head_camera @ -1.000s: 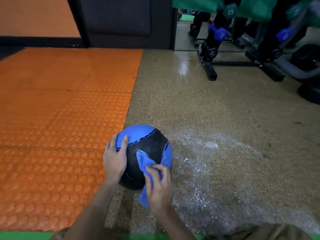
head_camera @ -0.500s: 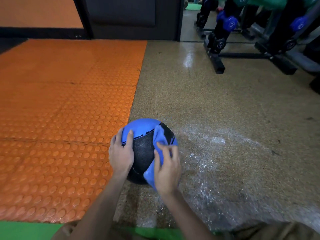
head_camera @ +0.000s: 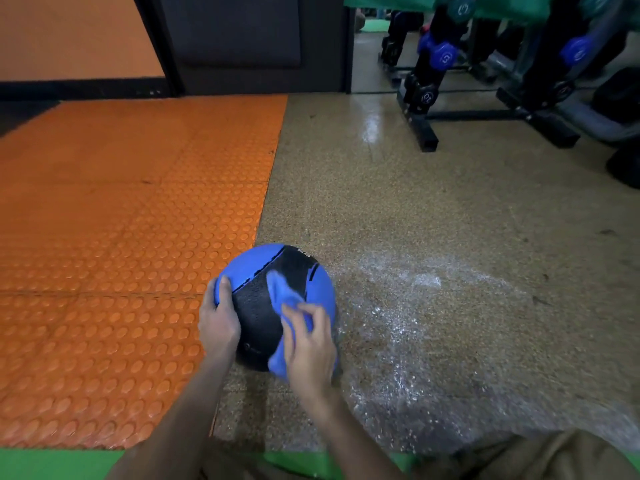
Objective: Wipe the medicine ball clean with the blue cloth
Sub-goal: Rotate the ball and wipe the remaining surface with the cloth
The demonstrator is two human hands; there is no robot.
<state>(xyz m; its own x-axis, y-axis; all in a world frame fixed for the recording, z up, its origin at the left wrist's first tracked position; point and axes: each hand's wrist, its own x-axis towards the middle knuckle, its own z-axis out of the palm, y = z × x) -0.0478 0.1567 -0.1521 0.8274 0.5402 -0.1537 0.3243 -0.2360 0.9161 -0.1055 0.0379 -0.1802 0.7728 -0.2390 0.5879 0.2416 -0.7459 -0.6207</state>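
Speckled floor (head_camera: 433,220), at orange mat (head_camera: 121,220) edge: medicine ball (head_camera: 252,317) rests. Left hand (head_camera: 218,322) grip clamps its 9 o'clock side. Right hand (head_camera: 308,344) grip bunches blue cloth (head_camera: 282,292), now dragged from 1 o'clock down toward 5; wiping mid-stroke, unfinished

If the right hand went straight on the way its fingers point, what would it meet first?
The bunched blue cloth draped on the medicine ball, just ahead of the right hand. Past the ball's top the way looks free, though depth is unclear.
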